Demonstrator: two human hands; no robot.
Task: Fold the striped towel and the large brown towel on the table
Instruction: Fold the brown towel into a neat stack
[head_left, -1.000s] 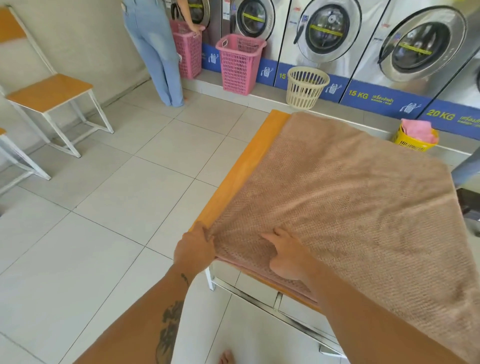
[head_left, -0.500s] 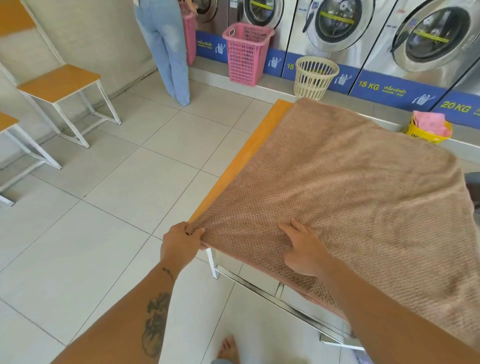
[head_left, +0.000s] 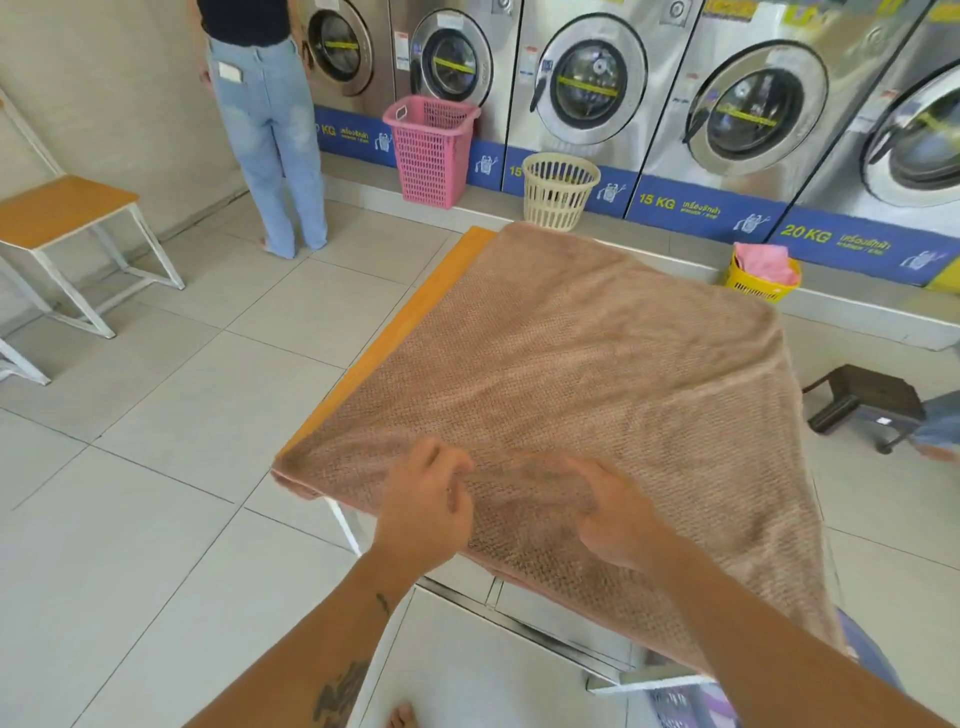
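Moved: The left hand (head_left: 423, 499) has been slid away from the near left corner and brought in close to the right hand (head_left: 615, 514). The view has been lifted a little too.
Towel: The large brown bumpy cloth towel (head_left: 597, 364) is spread flat over the orange wooden counter (head_left: 397, 332). Its near edge and right side are hung over the sides.
Left grip: A bit of cloth looks to be pinched in the curled fingers, close to the near edge.
Right grip: The fingers are bent down into the cloth, and it seems to be held there too, though this part is blurred.
Why: The hands are kept close together along the near edge, likely so the cloth can be gathered there for a fold.
Look: The towel looks soft, thick and floppy. Small wrinkles are pulled up between the hands, and the far part is left smooth.
Striped towel: It cannot be seen here.
Left to do: Much folding looks to be left.
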